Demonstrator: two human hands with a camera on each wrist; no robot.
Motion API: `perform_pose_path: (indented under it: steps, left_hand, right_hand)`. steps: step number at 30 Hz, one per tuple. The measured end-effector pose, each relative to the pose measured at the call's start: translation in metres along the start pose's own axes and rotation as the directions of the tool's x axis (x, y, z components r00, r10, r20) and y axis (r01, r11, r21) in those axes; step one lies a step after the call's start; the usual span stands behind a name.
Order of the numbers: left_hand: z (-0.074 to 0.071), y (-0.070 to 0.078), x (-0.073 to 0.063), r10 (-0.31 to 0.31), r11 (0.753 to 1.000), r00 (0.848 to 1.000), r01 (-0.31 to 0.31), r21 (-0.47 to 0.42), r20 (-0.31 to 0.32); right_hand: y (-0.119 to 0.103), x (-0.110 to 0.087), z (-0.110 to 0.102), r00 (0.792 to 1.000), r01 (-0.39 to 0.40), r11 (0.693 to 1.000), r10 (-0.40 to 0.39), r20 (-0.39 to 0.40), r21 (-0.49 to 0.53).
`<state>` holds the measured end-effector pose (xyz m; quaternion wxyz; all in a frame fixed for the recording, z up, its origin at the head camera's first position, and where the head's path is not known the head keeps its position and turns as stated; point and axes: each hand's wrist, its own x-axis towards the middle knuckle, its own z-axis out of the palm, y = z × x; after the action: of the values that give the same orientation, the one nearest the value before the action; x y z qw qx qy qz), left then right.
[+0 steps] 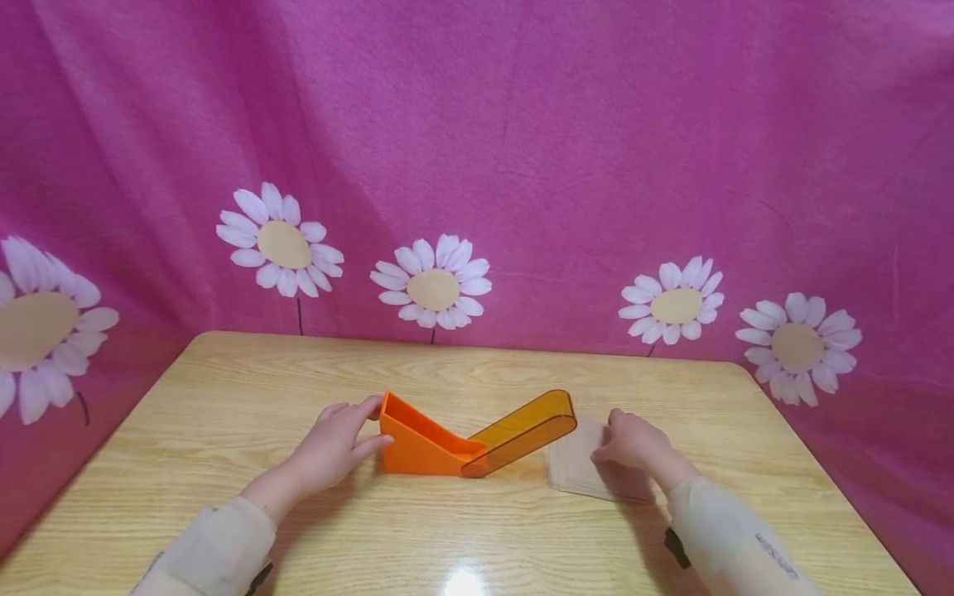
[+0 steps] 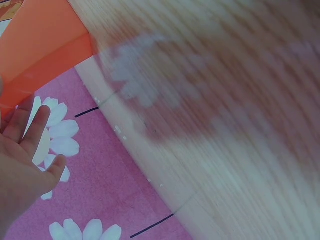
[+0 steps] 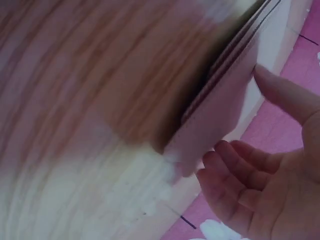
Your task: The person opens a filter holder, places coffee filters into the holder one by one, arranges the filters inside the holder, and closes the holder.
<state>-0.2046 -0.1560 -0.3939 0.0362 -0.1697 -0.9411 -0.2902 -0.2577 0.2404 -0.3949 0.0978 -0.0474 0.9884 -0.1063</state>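
Sleeves (image 1: 224,542) lie nearest. Part-open left hand (image 1: 331,443) pinches an orange box (image 1: 419,451); half-curled right hand (image 1: 639,443), grip unclear, touches cards (image 1: 575,463) toward the table's (image 1: 373,538) right edge.

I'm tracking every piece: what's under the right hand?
A stack of thin beige pieces lies there on the table. The right hand hides part of the top one; the lower ones' faces are covered.

Left hand (image 1: 335,440), right hand (image 1: 639,444) — well apart

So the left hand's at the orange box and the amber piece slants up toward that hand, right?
Not quite: the amber piece slants up toward the right hand, as the head view shows. The left hand is indeed at the orange box.
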Motion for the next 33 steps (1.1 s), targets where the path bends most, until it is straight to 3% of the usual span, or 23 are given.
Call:
perform_pose_path:
  steps: [7, 14, 19, 24, 28, 33]
  left_hand:
    - [-0.001, -0.001, 0.001, -0.024, 1.0, 1.0, 0.024, -0.012, 0.007]
    - [-0.001, -0.002, 0.0, -0.006, 1.0, 1.0, 0.006, -0.003, 0.004]
    - [0.0, -0.003, 0.0, -0.014, 1.0, 1.0, 0.014, 0.003, 0.01]
    - [0.0, -0.002, 0.001, -0.036, 0.999, 0.999, 0.036, -0.009, 0.022]
    - [0.0, -0.003, 0.001, -0.034, 0.999, 0.999, 0.035, -0.013, 0.029]
    - [0.0, -0.002, 0.001, -0.02, 1.0, 1.0, 0.02, -0.005, 0.021]
  right_hand:
    - [0.004, 0.002, -0.001, 0.999, -0.039, 0.995, 0.036, 0.033, 0.096]
    - [0.004, 0.005, 0.0, 0.999, -0.052, 0.996, 0.051, 0.016, 0.075]
    - [0.009, 0.004, -0.007, 0.999, 0.023, 0.991, -0.019, -0.031, 0.131]
    - [0.02, 0.003, -0.028, 0.992, 0.123, 0.96, -0.12, -0.027, 0.252]
    - [0.027, -0.001, -0.05, 0.987, 0.157, 0.939, -0.154, -0.034, 0.306]
    - [0.027, -0.013, -0.085, 0.983, 0.179, 0.92, -0.149, -0.112, 0.347]
